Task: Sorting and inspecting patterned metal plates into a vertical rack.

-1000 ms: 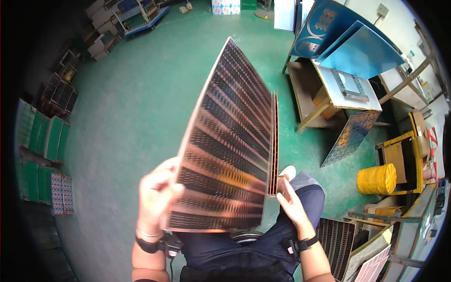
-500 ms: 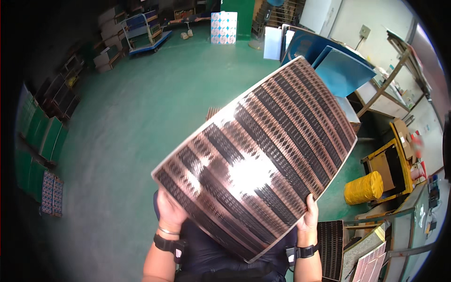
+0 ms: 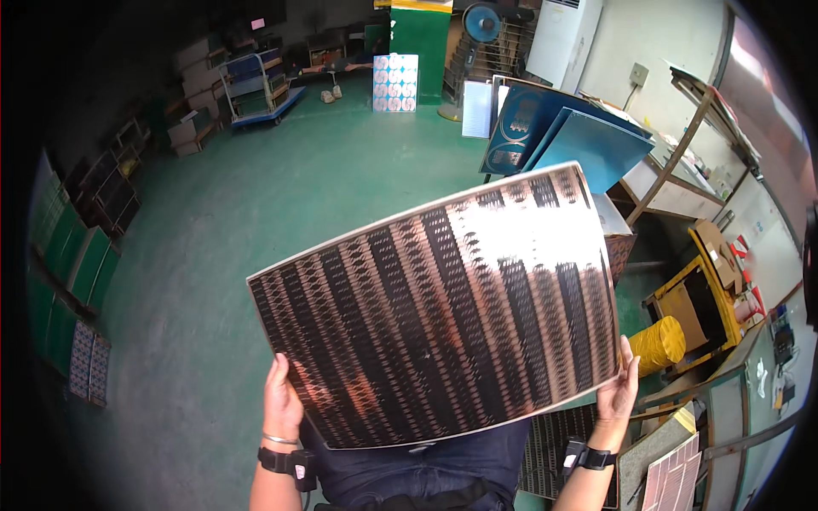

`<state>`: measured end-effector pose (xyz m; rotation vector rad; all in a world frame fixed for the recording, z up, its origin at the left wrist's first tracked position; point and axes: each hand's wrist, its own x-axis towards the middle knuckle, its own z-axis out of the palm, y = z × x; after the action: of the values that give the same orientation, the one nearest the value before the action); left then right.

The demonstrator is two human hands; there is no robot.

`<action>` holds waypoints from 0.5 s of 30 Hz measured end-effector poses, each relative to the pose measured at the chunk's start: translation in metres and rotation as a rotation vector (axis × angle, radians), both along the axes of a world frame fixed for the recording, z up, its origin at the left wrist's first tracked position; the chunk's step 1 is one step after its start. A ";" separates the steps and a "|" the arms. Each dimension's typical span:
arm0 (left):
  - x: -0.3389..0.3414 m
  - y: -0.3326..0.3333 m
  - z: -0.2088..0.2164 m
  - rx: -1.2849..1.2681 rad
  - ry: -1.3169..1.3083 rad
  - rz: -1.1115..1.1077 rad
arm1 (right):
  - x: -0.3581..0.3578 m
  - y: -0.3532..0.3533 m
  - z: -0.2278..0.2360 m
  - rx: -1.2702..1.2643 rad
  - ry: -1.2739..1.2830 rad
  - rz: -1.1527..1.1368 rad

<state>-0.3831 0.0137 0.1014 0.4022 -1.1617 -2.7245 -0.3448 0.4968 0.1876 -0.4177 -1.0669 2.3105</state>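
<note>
A large, shiny copper-and-black striped panel is held up in front of my lap, tilted with its right end higher. Light glares off its upper right part. My left hand grips its lower left edge, the thumb along the rim and the other fingers partly hidden. At the lower right edge, my right hand is closed on it, with some fingers behind the panel. Another dark patterned panel is partly visible below my right forearm.
Blue panels lean at the back right. A yellow wrapped roll stands beside a yellow-framed cart. Pink panels lie at lower right. A blue platform trolley and a blue-and-pink patterned board stand farther back.
The panel has rotated clockwise, its right end dropping and its lower edge levelling out. My left hand has shifted left, my right hand to the right. The view has tipped slightly upward.
</note>
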 end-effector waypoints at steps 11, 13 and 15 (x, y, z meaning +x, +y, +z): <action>0.023 -0.013 0.038 -0.177 0.222 0.099 | 0.023 0.032 -0.011 0.546 -0.171 0.243; 0.026 -0.009 0.051 -0.176 0.352 0.083 | 0.017 0.042 -0.018 0.557 -0.079 0.179; 0.021 0.000 0.064 -0.274 0.399 0.105 | 0.006 0.034 -0.011 0.452 0.017 0.063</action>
<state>-0.3616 0.0142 0.1653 -0.1103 -1.3223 -2.3591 -0.3385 0.5308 0.1770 -0.1865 -1.5600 2.0340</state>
